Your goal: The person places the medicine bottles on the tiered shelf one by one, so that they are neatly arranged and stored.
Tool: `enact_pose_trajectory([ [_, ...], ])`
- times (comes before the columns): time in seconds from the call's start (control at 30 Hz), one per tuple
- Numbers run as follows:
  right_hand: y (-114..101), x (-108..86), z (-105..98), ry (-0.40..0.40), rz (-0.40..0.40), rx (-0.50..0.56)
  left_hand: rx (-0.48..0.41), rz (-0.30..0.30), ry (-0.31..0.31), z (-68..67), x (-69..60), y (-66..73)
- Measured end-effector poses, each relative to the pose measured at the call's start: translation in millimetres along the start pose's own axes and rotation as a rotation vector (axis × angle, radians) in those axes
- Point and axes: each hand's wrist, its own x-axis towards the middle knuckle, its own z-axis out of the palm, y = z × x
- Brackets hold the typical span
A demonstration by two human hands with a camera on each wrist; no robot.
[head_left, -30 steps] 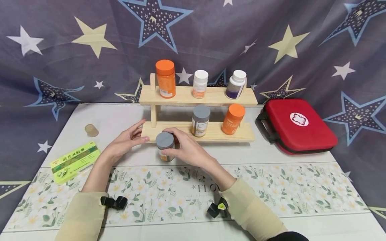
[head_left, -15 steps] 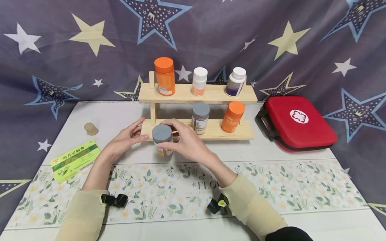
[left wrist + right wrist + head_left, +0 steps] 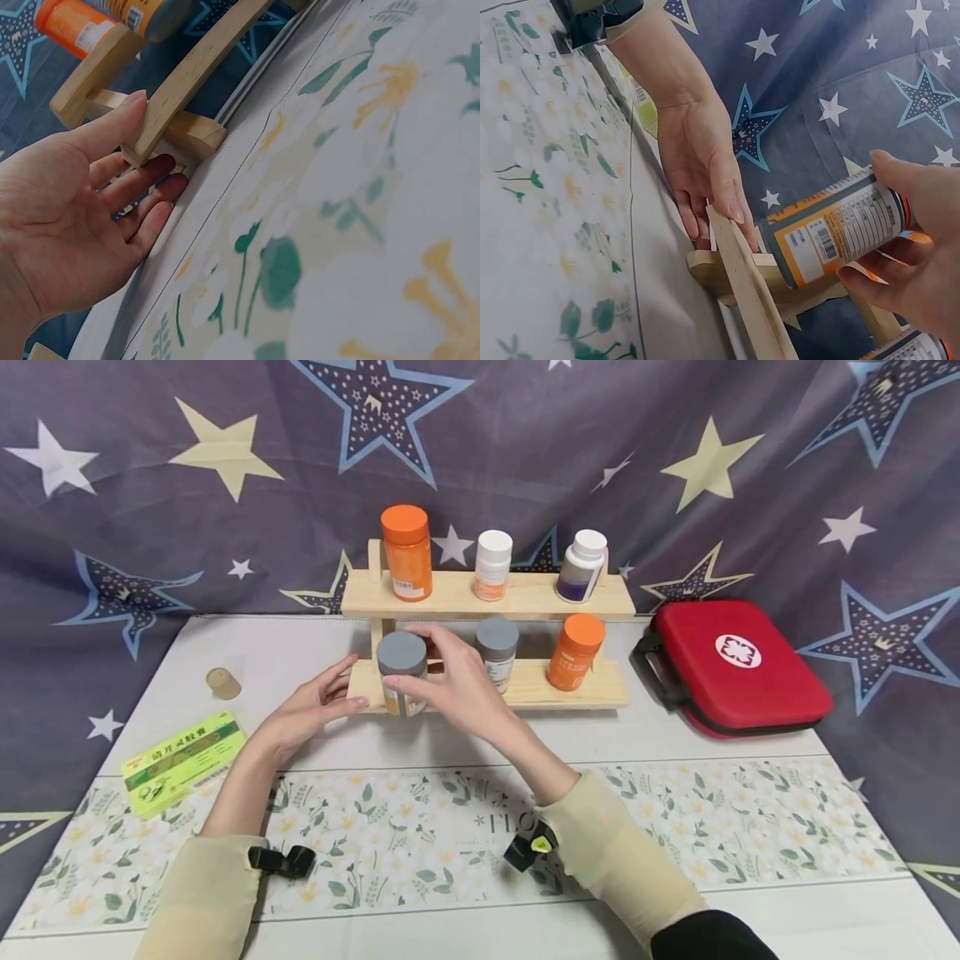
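Observation:
In the head view my right hand (image 3: 468, 689) grips a grey-capped bottle (image 3: 402, 656) between thumb and fingers, upright over the left end of the wooden rack's lower board (image 3: 528, 693). Its orange-and-white label faces the right wrist camera on the bottle (image 3: 832, 232). Whether its base touches the wood, I cannot tell. My left hand (image 3: 311, 706) holds the left end of that board, the thumb against the wood (image 3: 191, 82) and the other fingers below it. Farther right on the lower board stand another grey-capped bottle (image 3: 497, 647) and an orange bottle (image 3: 576, 653).
The upper board (image 3: 453, 597) carries a tall orange bottle (image 3: 407, 556), a small white bottle (image 3: 492, 564) and a white-and-purple bottle (image 3: 582, 567). A red first-aid case (image 3: 750, 668) lies at right. At left are a green medicine box (image 3: 183, 762) and a small tan cylinder (image 3: 223, 683).
My right hand has lifted the grey-capped bottle from in front of the rack and carried it back over the lower board. The left hand has stayed at the board's end.

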Motion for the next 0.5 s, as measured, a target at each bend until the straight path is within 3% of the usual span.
enact_pose_trajectory([
  [0.5,4,14.0,11,0.101,0.097,0.059,0.005,-0.005,0.006,0.6,0.1,1.0],
])
